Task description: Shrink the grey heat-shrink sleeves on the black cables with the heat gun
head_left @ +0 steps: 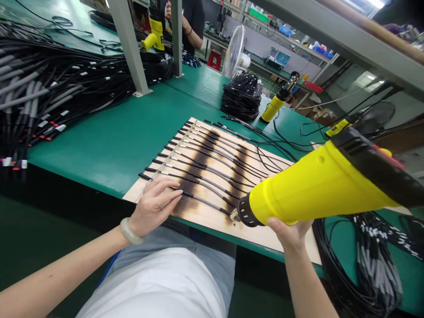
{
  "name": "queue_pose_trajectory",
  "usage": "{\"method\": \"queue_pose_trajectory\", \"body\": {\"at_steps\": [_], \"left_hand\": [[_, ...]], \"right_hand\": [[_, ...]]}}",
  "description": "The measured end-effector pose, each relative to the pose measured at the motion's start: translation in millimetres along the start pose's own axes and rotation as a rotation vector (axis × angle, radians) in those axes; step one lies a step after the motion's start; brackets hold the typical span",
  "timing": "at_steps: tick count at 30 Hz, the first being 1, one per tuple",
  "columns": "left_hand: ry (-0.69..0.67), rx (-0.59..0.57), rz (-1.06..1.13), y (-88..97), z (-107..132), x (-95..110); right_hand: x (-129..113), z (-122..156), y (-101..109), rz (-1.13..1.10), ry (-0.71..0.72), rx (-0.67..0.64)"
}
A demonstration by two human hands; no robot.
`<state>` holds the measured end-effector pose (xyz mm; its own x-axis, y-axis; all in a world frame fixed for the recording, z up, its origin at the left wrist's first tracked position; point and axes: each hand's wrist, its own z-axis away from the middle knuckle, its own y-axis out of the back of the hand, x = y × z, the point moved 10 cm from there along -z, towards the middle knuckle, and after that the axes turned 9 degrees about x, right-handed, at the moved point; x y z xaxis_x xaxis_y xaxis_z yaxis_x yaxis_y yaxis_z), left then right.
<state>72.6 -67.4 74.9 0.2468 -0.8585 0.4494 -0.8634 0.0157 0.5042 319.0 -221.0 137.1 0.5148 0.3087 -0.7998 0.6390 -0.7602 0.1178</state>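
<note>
The head-worn camera looks forward and down from above the lap (155,282) (close, wide-angle), across the near edge of the green worktop (82,172), just over the left hand (153,207) and right hand (288,232).

The right hand (288,232) grips a yellow heat gun (314,185) from below, its nozzle close to the nearest of the black cables (205,176) laid side by side across a scorched board (265,234), while the left hand (153,207), wearing a pale bangle (131,230), rests its fingers on those cables. Beyond the board, a black cable coil (241,96) and a second heat gun (273,106) sit on the green bench (99,141), and a large cable heap (43,88) lies to its left. A co-worker (194,22) stands farther beyond it, near a white fan (233,53).
</note>
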Motion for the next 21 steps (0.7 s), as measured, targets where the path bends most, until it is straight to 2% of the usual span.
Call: {"method": "queue_pose_trajectory", "body": {"at_steps": [4, 10, 13, 16, 21], "left_hand": [[-0.052, 0.018, -0.007, 3.8, 2, 3], [-0.063, -0.014, -0.065, 9.4, 1, -3], [-0.093, -0.042, -0.081, 9.1, -4, -3], [-0.123, -0.064, -0.09, 7.0, -12, 1], [-0.177, -0.131, -0.099, -5.3, -24, 16]], "right_hand": [[-5, -15, 5, -0.046, 0.026, 0.138], [-8, -33, -19, -0.199, -0.085, 0.066], [-9, -36, -18, -0.252, -0.114, 0.084], [-9, -35, -18, -0.288, -0.109, 0.042], [2, -33, -8, -0.365, -0.136, 0.105]]}}
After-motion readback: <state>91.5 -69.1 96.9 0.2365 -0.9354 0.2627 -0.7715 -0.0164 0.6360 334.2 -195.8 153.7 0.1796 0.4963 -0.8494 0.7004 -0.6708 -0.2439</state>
